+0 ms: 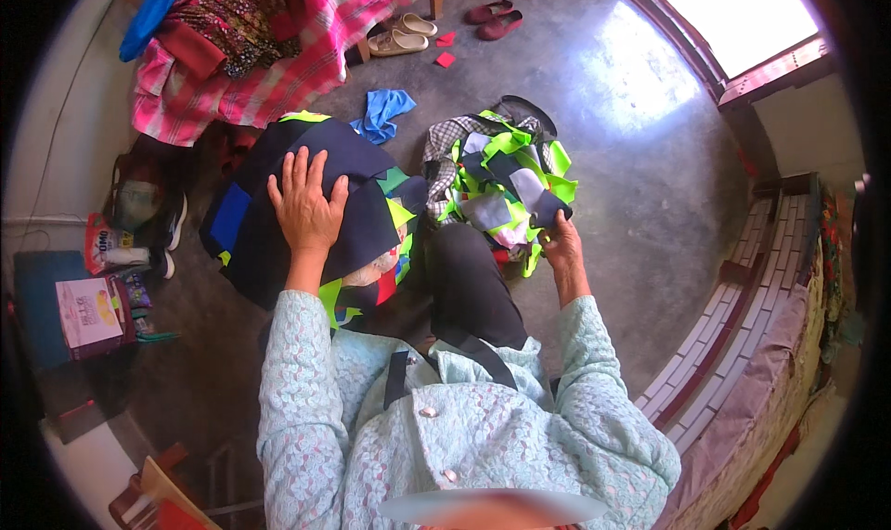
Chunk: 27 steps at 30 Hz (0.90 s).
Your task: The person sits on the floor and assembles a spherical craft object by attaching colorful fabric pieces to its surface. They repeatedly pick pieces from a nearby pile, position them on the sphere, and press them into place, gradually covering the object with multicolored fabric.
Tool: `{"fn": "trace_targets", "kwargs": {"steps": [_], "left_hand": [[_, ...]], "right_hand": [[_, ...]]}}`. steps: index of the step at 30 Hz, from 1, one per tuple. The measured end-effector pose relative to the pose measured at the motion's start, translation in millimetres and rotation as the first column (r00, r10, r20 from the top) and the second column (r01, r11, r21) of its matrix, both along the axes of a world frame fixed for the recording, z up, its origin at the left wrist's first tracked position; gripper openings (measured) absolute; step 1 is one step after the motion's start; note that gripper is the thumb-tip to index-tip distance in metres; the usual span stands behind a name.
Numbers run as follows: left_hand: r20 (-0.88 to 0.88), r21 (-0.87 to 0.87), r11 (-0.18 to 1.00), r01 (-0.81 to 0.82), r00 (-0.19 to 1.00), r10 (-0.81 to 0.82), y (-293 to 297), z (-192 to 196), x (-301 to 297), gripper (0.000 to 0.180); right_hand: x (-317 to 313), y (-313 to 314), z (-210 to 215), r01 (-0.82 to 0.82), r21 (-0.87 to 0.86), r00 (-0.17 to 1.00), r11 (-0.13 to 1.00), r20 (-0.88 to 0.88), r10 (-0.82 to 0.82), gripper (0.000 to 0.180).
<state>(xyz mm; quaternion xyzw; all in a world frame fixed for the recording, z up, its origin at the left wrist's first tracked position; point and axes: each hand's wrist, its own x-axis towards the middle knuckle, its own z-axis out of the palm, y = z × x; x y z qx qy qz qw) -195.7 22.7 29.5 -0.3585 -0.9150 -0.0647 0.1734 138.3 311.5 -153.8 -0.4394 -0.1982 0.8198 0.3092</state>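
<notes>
My left hand (308,203) lies with spread fingers on a large navy cloth (263,238), which covers a heap of cloth scraps at the left. Red, lime and blue scraps (386,284) stick out along its right edge. At the right, my right hand (566,250) pinches a small dark cloth scrap (549,205) between thumb and fingers. This scrap is at the near right edge of a second heap of lime, grey and navy scraps (503,173). A black-and-white checked cloth (440,148) surrounds part of that heap.
A blue cloth (382,114) lies on the floor beyond the heaps. Beige shoes (401,40) and dark red shoes (494,19) are farther off. A pink checked cover (172,98) hangs at the far left. A cardboard box (91,315) stands left, a brick-patterned ledge (733,312) right.
</notes>
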Motion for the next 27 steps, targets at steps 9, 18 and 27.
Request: {"fn": "trace_targets", "kwargs": {"steps": [9, 18, 27], "left_hand": [[-0.023, 0.060, 0.998, 0.017, 1.000, -0.016, -3, -1, 1, 0.046], [0.062, 0.101, 0.994, 0.049, 0.996, -0.056, -6, -12, -9, 0.060], [0.189, 0.642, 0.744, 0.185, 0.902, -0.388, 14, 47, 47, 0.030]], "right_hand": [[0, 19, 87, 0.027, 0.274, 0.968, 0.961, -0.245, 0.043, 0.028], [-19, -13, 153, 0.041, 0.278, 0.892, 0.960, -0.444, 0.091, 0.028], [-26, -63, 170, -0.085, 0.263, 0.860, 0.961, -0.467, 0.203, 0.030]]}}
